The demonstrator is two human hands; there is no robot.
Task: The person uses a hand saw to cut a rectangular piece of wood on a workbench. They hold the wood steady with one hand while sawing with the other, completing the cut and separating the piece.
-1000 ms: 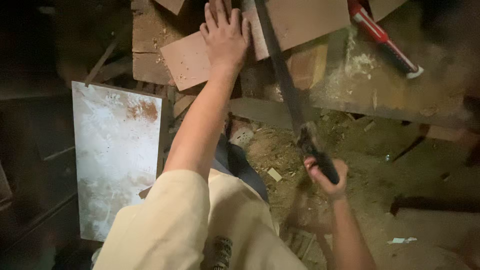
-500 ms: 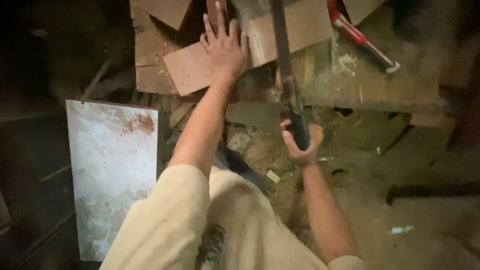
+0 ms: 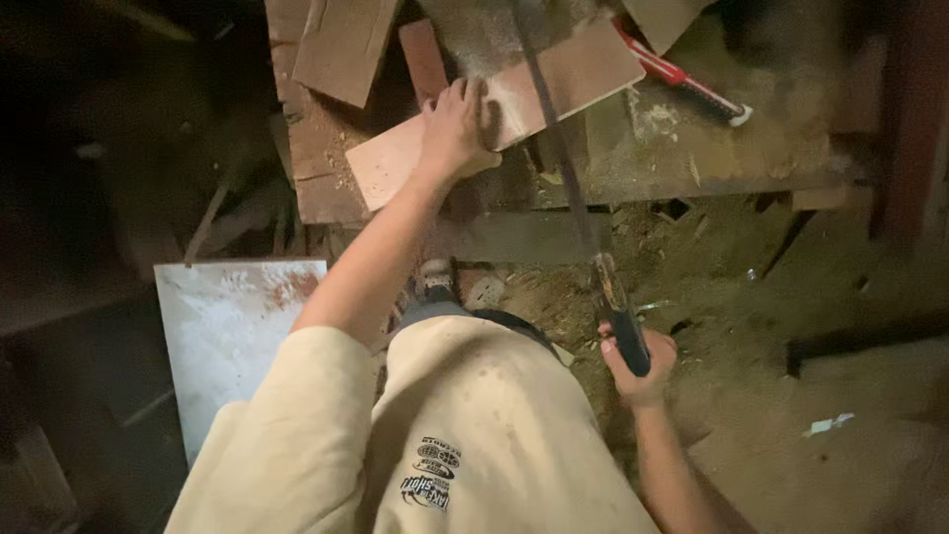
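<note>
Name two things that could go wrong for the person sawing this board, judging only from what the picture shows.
1. The left hand presses the reddish board right beside the saw blade; a jump of the blade could cut the fingers.
2. The board overhangs the cluttered workbench unclamped, so it may shift or bind the saw gripped in the right hand.

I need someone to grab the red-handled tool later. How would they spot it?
Start at the rough wooden workbench at the top. Right of the saw, the red-handled tool lies slanted on the benchtop. It is the only red, slim thing among brown boards.
</note>
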